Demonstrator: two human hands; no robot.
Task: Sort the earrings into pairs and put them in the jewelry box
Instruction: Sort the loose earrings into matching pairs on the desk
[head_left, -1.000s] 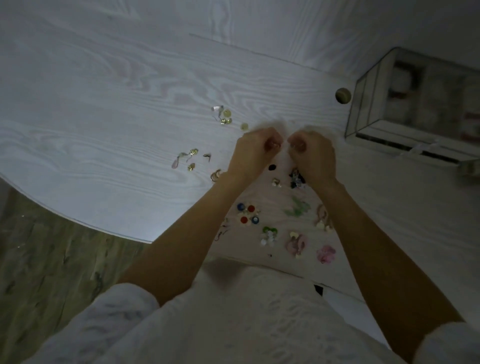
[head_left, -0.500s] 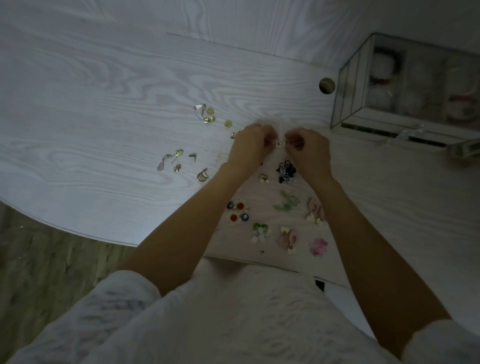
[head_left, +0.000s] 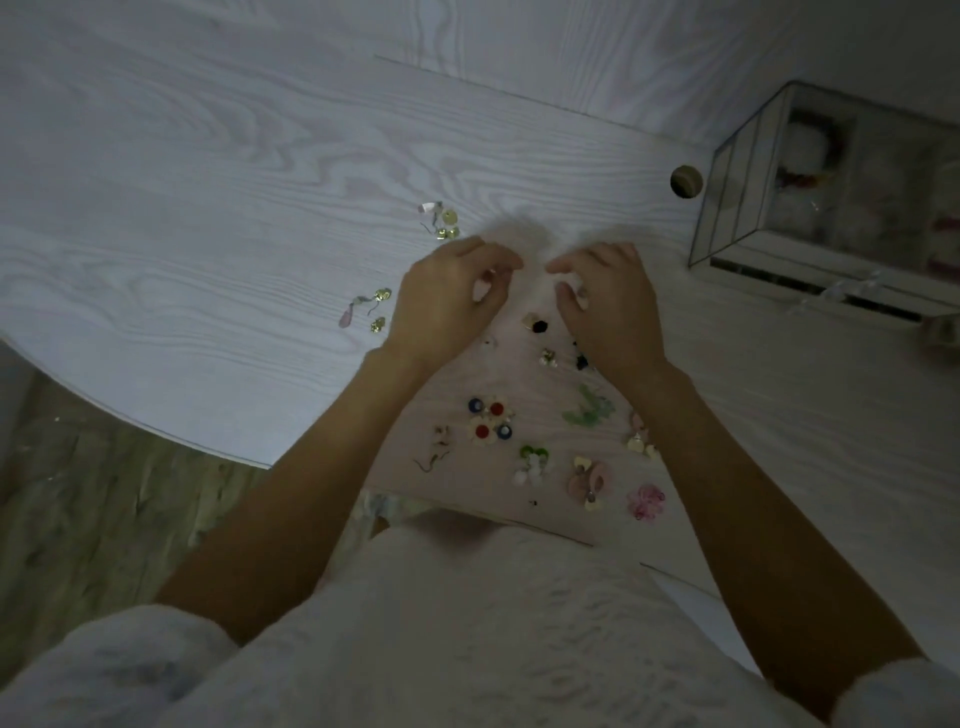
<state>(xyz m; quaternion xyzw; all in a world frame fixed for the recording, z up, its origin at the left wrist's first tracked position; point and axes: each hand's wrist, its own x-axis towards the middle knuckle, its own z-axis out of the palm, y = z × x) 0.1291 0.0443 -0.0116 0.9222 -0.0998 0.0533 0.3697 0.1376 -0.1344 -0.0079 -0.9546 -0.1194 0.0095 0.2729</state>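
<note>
Earrings lie scattered on the white wood-grain table (head_left: 208, 218), and the glass jewelry box (head_left: 810, 171) at the table's far right serves as landmark. Well to the left of the box sit two small clusters of gold-toned earrings (head_left: 441, 221) and (head_left: 371, 309). Nearer the person than the box, and left of it, the sorted-looking pairs are spread: red-and-blue flower earrings (head_left: 488, 421), a green pair (head_left: 589, 408), green-and-white ones (head_left: 532, 460), pink ones (head_left: 589, 480) and (head_left: 645, 501), and a small black stud (head_left: 540, 326).

The left hand (head_left: 447, 301) hovers left of the box with fingers curled, thumb and forefinger drawn together as if pinching something tiny; whether it holds an earring I cannot tell. The right hand (head_left: 608, 301) is closer to the box, fingers likewise curled, with a small pale bit visible at the fingertips; I cannot tell if that is a gripped piece.

These pieces look very light, small and rigid, with thin hooks and posts that would likely bend or snag. Taking each by its decorative body with a fingertip pinch seems safest, since they slide easily on the smooth tabletop.
</note>
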